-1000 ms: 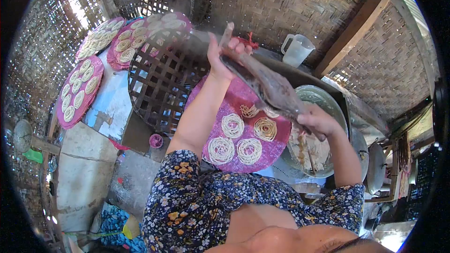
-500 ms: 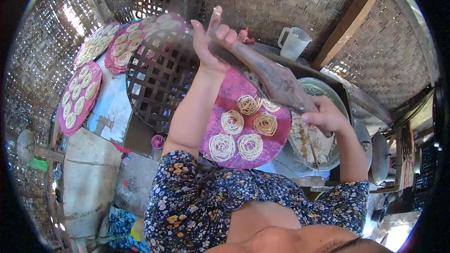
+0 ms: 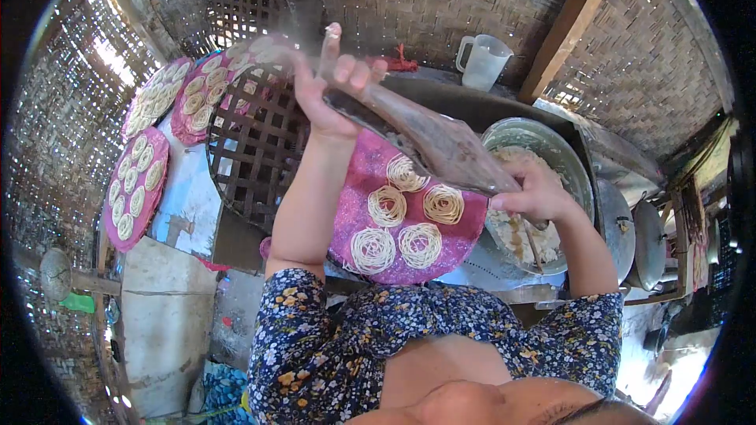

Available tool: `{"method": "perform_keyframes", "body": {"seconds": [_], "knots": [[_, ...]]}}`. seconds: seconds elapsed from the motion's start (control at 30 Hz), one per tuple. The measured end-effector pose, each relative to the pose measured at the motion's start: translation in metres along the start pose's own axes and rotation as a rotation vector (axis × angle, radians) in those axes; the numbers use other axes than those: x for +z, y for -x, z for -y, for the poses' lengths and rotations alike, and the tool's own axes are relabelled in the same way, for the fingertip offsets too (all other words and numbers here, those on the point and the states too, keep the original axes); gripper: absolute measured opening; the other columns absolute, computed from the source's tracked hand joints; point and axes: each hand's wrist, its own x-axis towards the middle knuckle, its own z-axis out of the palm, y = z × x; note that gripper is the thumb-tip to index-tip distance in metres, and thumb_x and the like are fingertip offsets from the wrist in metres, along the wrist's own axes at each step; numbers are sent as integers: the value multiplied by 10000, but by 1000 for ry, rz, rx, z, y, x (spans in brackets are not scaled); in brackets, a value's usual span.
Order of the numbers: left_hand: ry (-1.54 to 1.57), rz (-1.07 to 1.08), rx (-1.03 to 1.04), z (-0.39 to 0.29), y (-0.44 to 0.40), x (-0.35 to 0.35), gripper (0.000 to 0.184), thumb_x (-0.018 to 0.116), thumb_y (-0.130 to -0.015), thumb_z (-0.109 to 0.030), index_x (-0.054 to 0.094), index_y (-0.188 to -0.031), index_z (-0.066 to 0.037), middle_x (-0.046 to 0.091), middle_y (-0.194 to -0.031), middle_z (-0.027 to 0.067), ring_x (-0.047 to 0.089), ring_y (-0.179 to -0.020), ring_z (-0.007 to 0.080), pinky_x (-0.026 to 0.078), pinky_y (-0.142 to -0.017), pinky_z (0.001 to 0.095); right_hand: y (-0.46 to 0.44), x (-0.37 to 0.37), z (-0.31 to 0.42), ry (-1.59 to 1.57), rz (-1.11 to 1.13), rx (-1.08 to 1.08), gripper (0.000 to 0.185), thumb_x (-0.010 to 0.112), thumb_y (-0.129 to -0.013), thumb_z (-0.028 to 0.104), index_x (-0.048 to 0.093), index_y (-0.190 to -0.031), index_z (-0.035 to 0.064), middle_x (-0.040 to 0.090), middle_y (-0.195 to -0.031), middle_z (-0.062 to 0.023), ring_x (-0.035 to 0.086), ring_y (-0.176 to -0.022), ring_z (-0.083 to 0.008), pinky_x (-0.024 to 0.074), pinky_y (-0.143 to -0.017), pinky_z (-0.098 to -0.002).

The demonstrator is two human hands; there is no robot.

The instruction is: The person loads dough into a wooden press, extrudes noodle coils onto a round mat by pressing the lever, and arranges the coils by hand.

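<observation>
Brown tool: this long tool (image 3: 449, 142) slants between my two hands, one end at my left fingers and the other at my right, its thick middle over the pink mat.
Left hand: my left hand (image 3: 325, 106) has several fingers curled over the tool's far end; the index finger sticks up, pale paste on its tip.
Right hand: my right hand (image 3: 539, 193) grips the near end, thumb on the side toward me.
Tool's heft: it looks like worn wood, so I judge it stiff and fairly heavy, most of the weight in that middle.
Tool's surface: it looks smooth and floury or damp, so it may slip; the narrow ends, one per hand, seem the surest hold.
Noodle coils: five loose coils (image 3: 420, 245) lie on the pink mat (image 3: 356, 205), nearer my body than the tool. They look soft and easily torn, best lifted from underneath.
Dough bowl: pale dough (image 3: 504, 228) sits in the bowl (image 3: 581, 159) under my right fingers, a thin stick (image 3: 533, 248) standing in it; it looks soft and sticky.
</observation>
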Motion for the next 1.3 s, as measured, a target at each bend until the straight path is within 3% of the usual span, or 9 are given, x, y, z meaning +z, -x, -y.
{"method": "perform_keyframes", "body": {"seconds": [0.17,0.27,0.43,0.73,0.93,1.03,1.13,1.23,1.3], "knots": [[74,69,-79,16,-8,-11,597,399,-847,-581,477,-1214,-117,535,-689,-29,534,-657,115,339,-965,430,10,-3,3,141,-100,17,606,747,-627,385,592,-1051,-18,597,-754,-55,536,-653,-117,436,-587,-264],[-6,-248,-74,33,-6,10,602,414,-832,-591,483,-1198,-118,571,-813,14,561,-733,136,363,-937,446,-1,-2,-35,1,-131,-124,616,743,-608,377,578,-1031,-39,584,-739,-37,527,-629,-107,424,-569,-246],[-815,-592,-886,79,44,-83,369,452,-894,-315,489,-1150,-51,566,-1057,42,536,-919,161,424,-818,353,0,1,-34,-68,-103,-36,591,743,-619,355,577,-1023,-42,578,-766,-33,512,-653,-94,416,-575,-239],[-864,-486,-1093,82,57,-46,458,355,-919,-375,459,-1205,-33,527,-1174,101,509,-1062,174,419,-894,332,-15,1,-54,9,-259,-122,527,744,-641,337,578,-983,-29,567,-720,-37,510,-598,-96,407,-527,-240],[-1956,-104,-1092,65,58,-38,644,352,-856,-577,503,-1218,-66,428,-1289,137,392,-1180,306,271,-1003,394,-17,-1,-57,-174,-278,-44,477,724,-678,297,569,-975,-43,570,-713,-48,527,-569,-105,430,-506,-247],[-2369,283,-841,50,81,-37,508,432,-852,-471,570,-1126,-66,334,-1361,106,328,-1201,342,246,-978,513,-16,0,-54,-214,-282,-52,467,719,-685,286,567,-980,-43,576,-718,-54,538,-574,-109,436,-507,-249],[-2629,247,-619,33,76,-27,501,559,-780,-442,571,-1123,-77,281,-1391,92,280,-1243,327,217,-977,542,-18,4,-47,-172,-262,-87,562,701,-671,389,580,-1030,-25,607,-773,-87,569,-629,-130,458,-574,-273],[-2418,193,-154,24,67,-10,495,688,-675,-324,577,-1069,-45,368,-1329,127,353,-1202,308,264,-970,508,-32,17,-26,-143,-167,-95,622,673,-682,476,588,-1056,-14,626,-834,-111,589,-721,-160,467,-663,-300],[-2056,-43,-213,30,72,-9,454,710,-641,-229,584,-1031,-35,481,-1204,142,464,-1094,282,346,-915,458,-47,32,-13,-136,-56,-168,625,638,-713,507,586,-1056,-13,628,-853,-116,589,-782,-175,462,-714,-313]]}}
